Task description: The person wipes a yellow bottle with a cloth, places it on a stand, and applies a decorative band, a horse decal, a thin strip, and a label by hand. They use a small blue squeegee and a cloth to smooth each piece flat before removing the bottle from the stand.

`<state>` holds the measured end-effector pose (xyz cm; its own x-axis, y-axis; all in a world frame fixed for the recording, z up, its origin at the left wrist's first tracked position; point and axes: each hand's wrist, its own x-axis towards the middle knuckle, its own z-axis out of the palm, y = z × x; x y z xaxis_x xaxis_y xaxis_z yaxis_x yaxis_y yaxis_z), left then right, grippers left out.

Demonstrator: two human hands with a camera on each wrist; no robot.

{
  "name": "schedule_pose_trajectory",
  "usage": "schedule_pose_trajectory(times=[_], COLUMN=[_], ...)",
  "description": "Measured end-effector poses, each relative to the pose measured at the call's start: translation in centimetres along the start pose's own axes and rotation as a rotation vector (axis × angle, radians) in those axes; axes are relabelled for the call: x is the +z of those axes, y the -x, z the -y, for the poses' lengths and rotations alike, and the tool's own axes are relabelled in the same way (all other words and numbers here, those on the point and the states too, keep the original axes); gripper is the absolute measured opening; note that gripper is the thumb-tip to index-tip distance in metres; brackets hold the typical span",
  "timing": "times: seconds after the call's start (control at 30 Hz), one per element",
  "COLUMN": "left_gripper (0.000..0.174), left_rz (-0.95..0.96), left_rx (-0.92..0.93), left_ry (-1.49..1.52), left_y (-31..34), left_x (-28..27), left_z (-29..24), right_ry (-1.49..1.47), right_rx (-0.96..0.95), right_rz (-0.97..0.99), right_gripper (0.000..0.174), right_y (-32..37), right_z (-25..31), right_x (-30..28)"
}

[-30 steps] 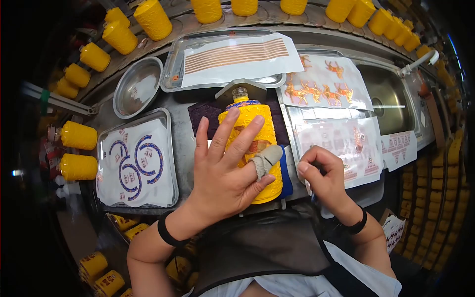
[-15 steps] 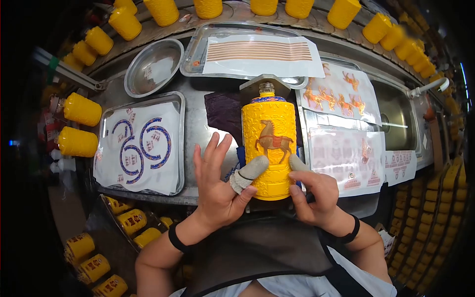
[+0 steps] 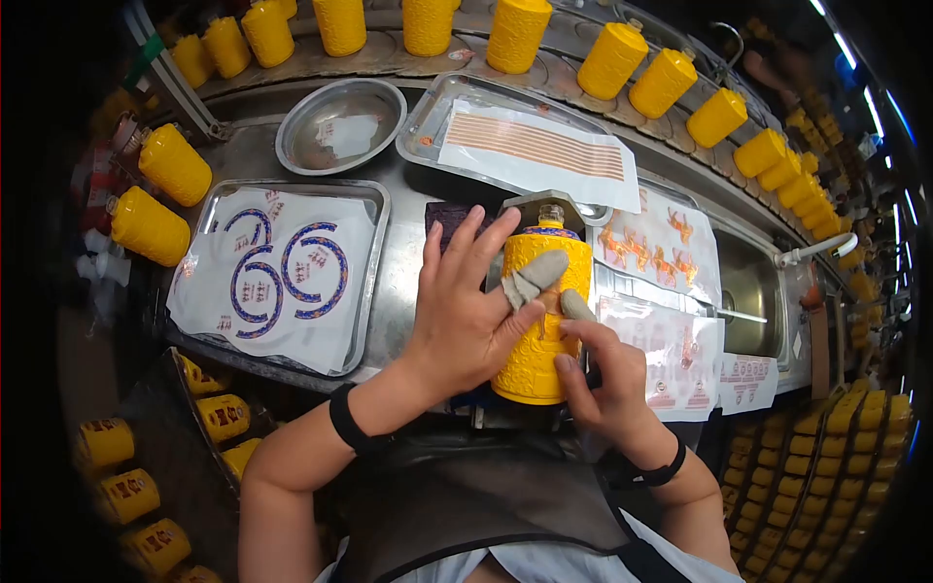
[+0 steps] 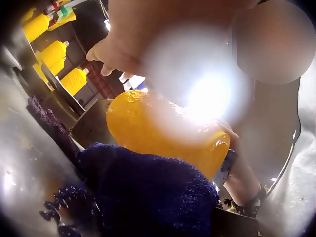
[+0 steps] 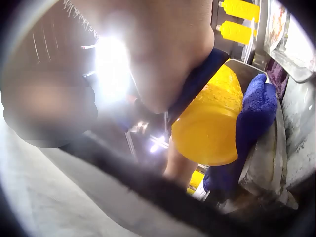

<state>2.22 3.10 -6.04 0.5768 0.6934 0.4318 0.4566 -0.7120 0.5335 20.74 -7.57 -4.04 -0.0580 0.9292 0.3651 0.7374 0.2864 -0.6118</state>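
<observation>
A yellow embossed bottle (image 3: 533,374) lies with its clear neck away from me, against a metal end plate (image 3: 583,210). A brown horse picture (image 3: 550,303) on its front is mostly hidden by my left hand (image 3: 457,311). Of that hand, the finger in a grey cloth cot (image 3: 540,272) presses flat on the bottle; the other fingers spread upward. My right hand (image 3: 612,384) is at the bottle's right edge, its grey-covered fingertip and bare fingertips touching the side. Blue cloth (image 4: 143,187) lies under the bottle in the left wrist view.
Left stands a tray (image 3: 381,214) with sheets of blue curved strips. Behind are a metal bowl (image 3: 284,146) and a tray with a striped sheet (image 3: 535,146). Horse decal sheets (image 3: 702,248) lie right, before a sink (image 3: 750,340). Yellow bottles (image 3: 520,34) line the curved conveyor.
My left hand drew back off the horse picture, then moved up over it again. The right hand came in from the right to the bottle's edge. The head view has shifted.
</observation>
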Motion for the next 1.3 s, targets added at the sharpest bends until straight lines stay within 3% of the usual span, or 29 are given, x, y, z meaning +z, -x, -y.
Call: schedule_pose_trajectory(times=[0.13,0.33,0.43,0.57,0.7,0.73,0.83,0.9,0.93,1.0,1.07,1.1,1.23,1.27,1.3], left_gripper=[0.035,0.037,0.037,0.038,0.039,0.039,0.039,0.039,0.039,0.039,0.039,0.039,0.040,0.040,0.040], left_rz=[0.047,-0.014,-0.005,-0.018,-0.059,-0.047,-0.005,0.034,0.045,0.051,0.047,0.053,0.043,0.044,0.043], left_rx=[-0.007,-0.165,-0.227,-0.249,-0.291,-0.263,-0.195,-0.150,-0.114,-0.055,-0.085,-0.101,-0.127,-0.130,-0.131], left_ry=[0.049,0.175,0.239,0.295,0.457,0.445,0.402,0.364,0.321,0.230,0.258,0.273,0.286,0.276,0.267], left_y=[2.7,4.8,5.3,6.2,5.9,5.7,5.1,4.8,4.6,4.6,4.5,4.6,4.7,4.5,4.4], left_x=[-0.4,0.4,0.3,-0.6,-0.5,-0.5,-0.4,-0.1,-0.1,-0.2,0.1,0.2,0.5,0.4,0.3], left_z=[-0.7,-1.2,-1.3,-0.9,-0.9,-1.1,-1.6,-2.0,-2.1,-2.0,-2.1,-2.2,-2.5,-2.6,-2.6], right_ry=[0.070,0.098,0.163,0.307,0.104,0.081,-0.360,-0.553,-0.832,-1.083,-1.037,-0.973,-0.457,-0.403,-0.509], right_rx=[-0.097,-0.028,-0.155,-0.218,-0.246,-0.225,0.333,0.783,0.888,0.972,0.839,0.743,0.359,0.384,0.537], right_rz=[0.059,0.021,0.066,0.344,0.197,0.107,-0.221,-0.309,-0.375,-0.411,-0.266,-0.282,-0.155,-0.202,-0.245], right_gripper=[0.030,0.029,0.027,0.031,0.023,0.014,0.010,0.023,0.026,0.019,0.027,0.035,0.024,0.019,0.020], right_y=[1.2,-1.3,-2.9,-2.3,-0.4,0.3,2.0,1.0,0.8,1.6,0.8,0.1,-1.3,-1.0,-0.7], right_z=[-0.2,1.6,1.2,3.1,2.3,1.8,1.1,-1.7,-3.1,-5.4,-3.0,-1.6,1.0,0.3,-0.7], right_x=[-0.4,-1.0,-0.3,-0.9,-1.4,-1.7,-2.0,-2.8,-2.8,-2.4,-2.4,-1.9,-1.2,-1.0,-1.0])
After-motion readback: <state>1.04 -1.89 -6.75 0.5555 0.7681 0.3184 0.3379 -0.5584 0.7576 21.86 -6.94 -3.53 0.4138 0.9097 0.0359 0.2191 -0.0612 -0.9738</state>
